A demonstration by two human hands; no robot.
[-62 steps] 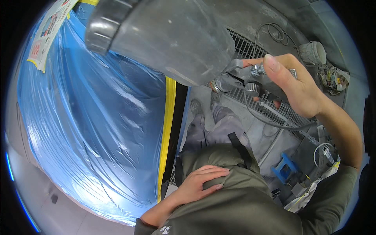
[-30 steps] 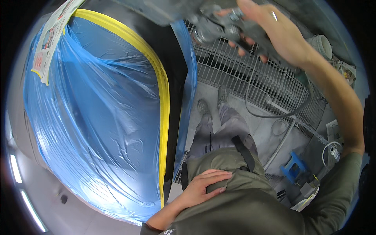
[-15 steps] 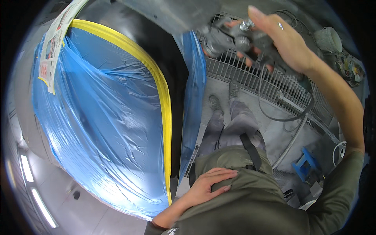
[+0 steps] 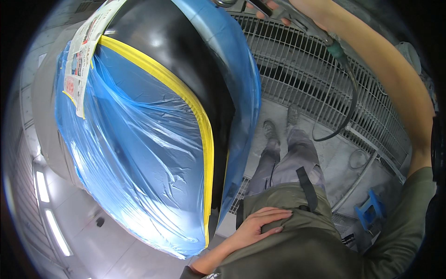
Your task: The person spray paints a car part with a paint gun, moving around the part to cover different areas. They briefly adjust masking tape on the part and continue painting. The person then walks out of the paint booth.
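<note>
My right hand (image 4: pixel 312 8) is raised at the top of the view, its fingers wrapped around the handle of a spray gun (image 4: pixel 304 21). The upper part of the gun is cut off by the frame edge. A dark hose (image 4: pixel 355 93) hangs in a loop from a green fitting at the handle's base. To the left of the gun lies a glossy black curved vehicle panel (image 4: pixel 186 60). Yellow masking tape (image 4: pixel 197 109) borders it, with blue plastic film (image 4: pixel 144 139) beyond. Flat against my belly rests my left hand (image 4: pixel 260 225), fingers stretched out and holding nothing.
Printed paper (image 4: pixel 83 60) is fixed along the film's upper left edge. Metal floor grating (image 4: pixel 297 60) runs behind my feet. On the right stand a blue plastic stand-like object (image 4: pixel 369 209) and a pale bucket (image 4: pixel 409 56), partly behind my arm.
My right hand and the spray gun have moved up toward the top edge, partly out of view. More of the black panel shows. My left hand stays on my belly as the view shifts slightly.
</note>
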